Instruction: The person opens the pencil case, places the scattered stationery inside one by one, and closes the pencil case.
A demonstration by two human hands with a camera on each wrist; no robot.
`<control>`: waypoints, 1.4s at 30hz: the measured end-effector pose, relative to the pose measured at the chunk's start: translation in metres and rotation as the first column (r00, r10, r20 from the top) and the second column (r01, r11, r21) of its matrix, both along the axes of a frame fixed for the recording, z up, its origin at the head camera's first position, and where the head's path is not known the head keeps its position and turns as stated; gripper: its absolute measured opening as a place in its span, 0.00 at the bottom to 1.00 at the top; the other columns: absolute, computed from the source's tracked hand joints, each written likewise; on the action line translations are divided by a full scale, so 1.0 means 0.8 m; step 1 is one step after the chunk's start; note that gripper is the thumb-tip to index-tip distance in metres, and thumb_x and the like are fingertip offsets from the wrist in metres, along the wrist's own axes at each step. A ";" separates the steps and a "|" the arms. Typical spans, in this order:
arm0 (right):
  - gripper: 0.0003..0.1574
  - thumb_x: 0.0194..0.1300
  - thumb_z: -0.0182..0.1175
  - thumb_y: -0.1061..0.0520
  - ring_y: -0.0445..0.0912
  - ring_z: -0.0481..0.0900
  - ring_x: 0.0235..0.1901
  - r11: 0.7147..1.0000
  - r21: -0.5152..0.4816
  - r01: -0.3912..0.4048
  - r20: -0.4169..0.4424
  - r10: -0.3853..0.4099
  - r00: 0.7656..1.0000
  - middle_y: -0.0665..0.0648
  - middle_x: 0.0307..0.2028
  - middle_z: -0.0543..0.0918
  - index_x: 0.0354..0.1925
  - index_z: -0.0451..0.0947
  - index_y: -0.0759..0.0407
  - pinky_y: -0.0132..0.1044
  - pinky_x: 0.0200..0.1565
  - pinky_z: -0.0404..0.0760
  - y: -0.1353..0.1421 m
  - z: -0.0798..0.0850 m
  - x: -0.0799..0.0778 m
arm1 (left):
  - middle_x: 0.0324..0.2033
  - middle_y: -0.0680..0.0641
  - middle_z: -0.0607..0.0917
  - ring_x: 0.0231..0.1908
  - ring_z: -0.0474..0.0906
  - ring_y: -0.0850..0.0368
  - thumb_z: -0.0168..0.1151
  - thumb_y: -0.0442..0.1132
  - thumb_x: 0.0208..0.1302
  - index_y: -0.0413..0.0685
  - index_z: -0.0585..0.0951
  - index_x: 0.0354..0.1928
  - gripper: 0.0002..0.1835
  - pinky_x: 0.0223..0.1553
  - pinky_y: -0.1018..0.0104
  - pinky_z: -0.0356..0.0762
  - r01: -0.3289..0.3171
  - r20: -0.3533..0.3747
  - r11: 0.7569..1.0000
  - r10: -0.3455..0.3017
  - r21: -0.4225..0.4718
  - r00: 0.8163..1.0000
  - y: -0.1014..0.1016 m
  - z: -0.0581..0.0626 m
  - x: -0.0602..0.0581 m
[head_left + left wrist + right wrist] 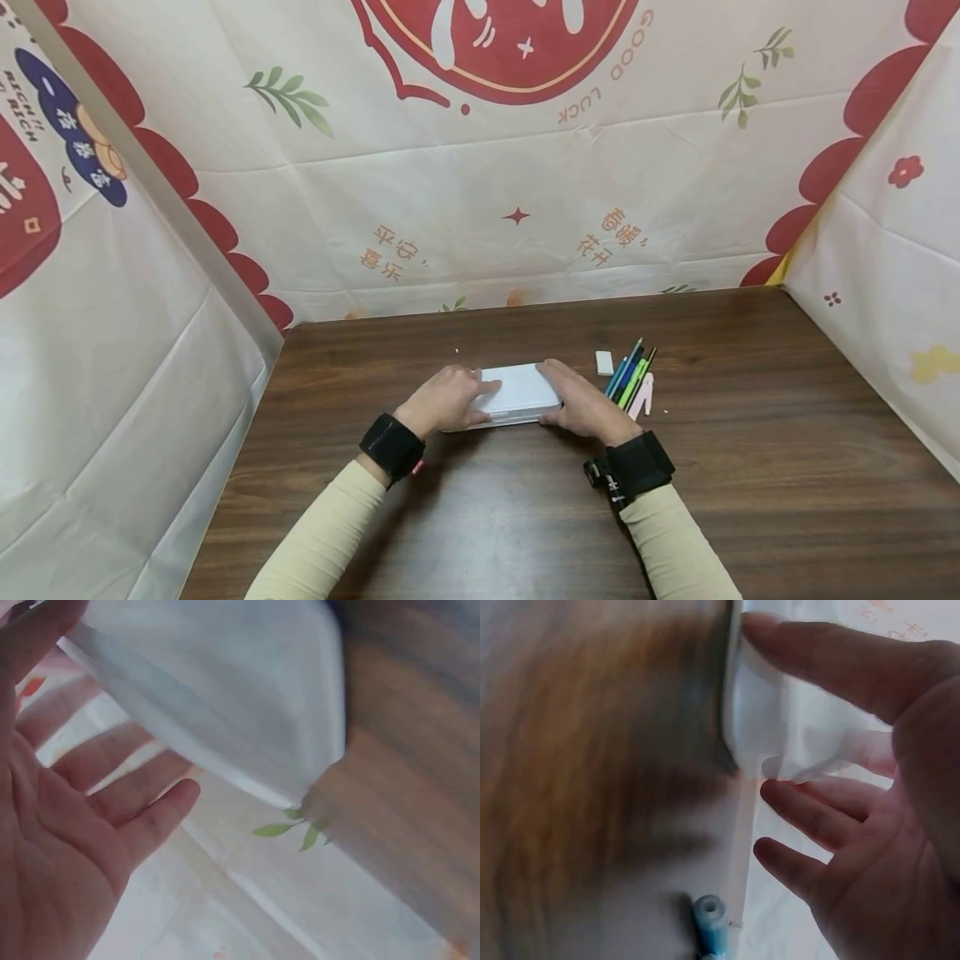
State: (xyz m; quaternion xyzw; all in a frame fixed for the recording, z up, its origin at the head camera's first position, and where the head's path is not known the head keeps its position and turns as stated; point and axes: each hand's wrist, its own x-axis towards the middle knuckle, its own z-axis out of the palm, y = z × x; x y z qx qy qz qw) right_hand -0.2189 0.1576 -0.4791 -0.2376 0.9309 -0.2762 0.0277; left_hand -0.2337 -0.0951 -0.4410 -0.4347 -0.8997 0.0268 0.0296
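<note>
A white rectangular case (519, 387) with rounded corners lies near the middle of the table. My left hand (447, 400) grips its left end, thumb at the near side and a finger stretched over the top. At the right end my right hand (583, 403) holds it, thumb on the near side and fingers toward the far side. The left wrist view shows the case (225, 682) close up and blurred, my left fingers (112, 754) partly behind it. In the right wrist view, the thumb of my right hand (885, 817) presses the case's edge.
Several pens and pencils (632, 375) in blue, green and black lie in a bunch right of my right hand. Behind them is a white eraser (603, 362); beside them, a pale pink forked piece (643, 396). Printed cloth (480, 208) walls surround the wooden table (750, 467).
</note>
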 end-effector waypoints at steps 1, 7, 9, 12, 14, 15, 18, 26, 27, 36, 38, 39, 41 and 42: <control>0.51 0.52 0.70 0.55 0.59 0.59 0.65 1.000 0.000 -0.002 -0.001 0.002 1.000 0.70 0.67 0.62 0.69 0.57 0.66 0.58 0.63 0.63 0.000 -0.001 0.000 | 0.39 0.46 0.86 0.34 0.79 0.56 0.64 0.56 0.55 0.54 0.77 0.59 0.29 0.45 0.58 0.79 0.016 0.009 1.000 -0.016 0.016 1.000 -0.001 0.002 0.000; 0.53 0.53 0.69 0.55 0.59 0.55 0.68 1.000 -0.022 -0.004 0.025 0.004 1.000 0.70 0.70 0.58 0.71 0.54 0.64 0.58 0.64 0.62 0.004 -0.001 -0.001 | 0.38 0.50 0.88 0.27 0.75 0.63 0.64 0.52 0.58 0.51 0.79 0.58 0.26 0.40 0.62 0.80 0.021 0.085 0.992 -0.032 0.122 0.996 -0.006 0.008 -0.002; 0.53 0.53 0.69 0.55 0.59 0.55 0.68 1.000 -0.026 0.005 0.040 -0.004 0.999 0.69 0.70 0.57 0.71 0.54 0.63 0.58 0.63 0.63 0.005 0.000 -0.001 | 0.43 0.49 0.88 0.31 0.78 0.65 0.64 0.51 0.58 0.50 0.80 0.56 0.24 0.41 0.64 0.81 -0.009 0.128 0.986 -0.012 0.165 0.992 -0.008 0.009 -0.004; 0.53 0.53 0.69 0.54 0.60 0.56 0.67 0.999 -0.026 0.022 0.057 -0.021 0.998 0.69 0.70 0.57 0.71 0.55 0.61 0.59 0.63 0.64 0.007 0.003 -0.001 | 0.45 0.49 0.87 0.31 0.79 0.67 0.63 0.51 0.59 0.49 0.82 0.53 0.22 0.38 0.67 0.82 -0.055 0.187 0.973 0.013 0.223 0.982 -0.011 0.010 -0.007; 0.54 0.52 0.70 0.54 0.60 0.57 0.67 0.999 -0.027 0.030 0.058 -0.029 0.998 0.69 0.70 0.58 0.71 0.54 0.61 0.59 0.63 0.64 0.009 0.004 -0.002 | 0.44 0.50 0.88 0.30 0.79 0.69 0.63 0.52 0.59 0.49 0.83 0.51 0.22 0.38 0.68 0.81 -0.068 0.202 0.967 0.017 0.246 0.979 -0.011 0.012 -0.009; 0.54 0.52 0.70 0.54 0.60 0.57 0.67 0.999 -0.027 0.032 0.057 -0.030 0.998 0.69 0.70 0.58 0.71 0.54 0.62 0.59 0.63 0.64 0.010 0.004 -0.002 | 0.43 0.50 0.88 0.30 0.79 0.69 0.62 0.52 0.59 0.48 0.84 0.51 0.22 0.38 0.68 0.82 -0.069 0.204 0.964 0.015 0.258 0.979 -0.012 0.012 -0.010; 0.55 0.52 0.70 0.54 0.60 0.58 0.66 0.999 -0.026 0.034 0.057 -0.033 0.998 0.69 0.69 0.60 0.71 0.53 0.63 0.58 0.63 0.64 0.012 0.007 -0.002 | 0.42 0.50 0.89 0.30 0.79 0.70 0.62 0.53 0.59 0.47 0.84 0.50 0.22 0.37 0.69 0.82 -0.075 0.213 0.956 0.013 0.284 0.977 -0.014 0.013 -0.012; 0.54 0.52 0.69 0.53 0.61 0.61 0.64 0.997 -0.020 0.080 0.064 -0.079 0.995 0.70 0.67 0.63 0.70 0.54 0.67 0.59 0.62 0.65 0.018 0.017 0.001 | 0.41 0.49 0.89 0.32 0.82 0.67 0.61 0.52 0.60 0.46 0.85 0.48 0.20 0.37 0.68 0.82 -0.077 0.219 0.936 0.000 0.343 0.976 -0.019 0.017 -0.014; 0.52 0.53 0.69 0.53 0.62 0.62 0.63 0.996 -0.019 0.086 0.062 -0.085 0.994 0.71 0.66 0.65 0.69 0.56 0.68 0.59 0.61 0.66 0.019 0.019 0.002 | 0.41 0.49 0.89 0.34 0.82 0.66 0.61 0.51 0.60 0.46 0.85 0.47 0.20 0.37 0.68 0.82 -0.077 0.216 0.933 -0.001 0.351 0.976 -0.019 0.017 -0.015; 0.20 0.55 0.67 0.56 0.55 0.78 0.41 0.999 0.000 0.045 0.000 -0.045 0.999 0.65 0.42 0.83 0.44 0.80 0.68 0.54 0.45 0.78 0.023 0.030 0.007 | 0.38 0.49 0.90 0.27 0.80 0.69 0.62 0.48 0.60 0.46 0.86 0.45 0.17 0.29 0.71 0.80 -0.078 0.181 0.915 0.006 0.395 0.984 -0.017 0.021 -0.020; 0.15 0.55 0.66 0.57 0.52 0.78 0.37 0.999 0.013 0.039 -0.004 -0.039 0.999 0.63 0.39 0.83 0.39 0.81 0.66 0.51 0.41 0.79 0.019 0.033 0.009 | 0.37 0.50 0.90 0.26 0.79 0.70 0.62 0.48 0.61 0.47 0.86 0.45 0.16 0.27 0.72 0.78 -0.090 0.188 0.910 0.014 0.404 0.982 -0.017 0.023 -0.020; 0.15 0.55 0.66 0.57 0.51 0.77 0.36 0.999 0.020 0.036 -0.003 -0.036 0.999 0.62 0.38 0.83 0.38 0.82 0.66 0.51 0.40 0.79 0.017 0.034 0.011 | 0.37 0.50 0.90 0.25 0.78 0.70 0.62 0.48 0.61 0.47 0.86 0.45 0.16 0.27 0.72 0.78 -0.097 0.191 0.909 0.019 0.406 0.981 -0.017 0.024 -0.020; 0.15 0.56 0.66 0.57 0.52 0.77 0.37 0.999 0.031 0.026 0.000 -0.026 1.000 0.62 0.39 0.83 0.40 0.81 0.67 0.51 0.40 0.79 0.012 0.037 0.014 | 0.37 0.50 0.90 0.27 0.79 0.69 0.61 0.47 0.62 0.48 0.86 0.45 0.15 0.28 0.71 0.78 -0.104 0.194 0.908 0.026 0.406 0.981 -0.017 0.025 -0.020; 0.17 0.56 0.66 0.57 0.52 0.78 0.38 0.999 0.029 0.026 0.009 -0.026 1.000 0.63 0.40 0.83 0.41 0.81 0.67 0.51 0.41 0.79 0.009 0.038 0.015 | 0.37 0.50 0.90 0.29 0.80 0.69 0.61 0.47 0.62 0.48 0.86 0.45 0.15 0.29 0.71 0.79 -0.106 0.192 0.907 0.028 0.407 0.981 -0.017 0.025 -0.020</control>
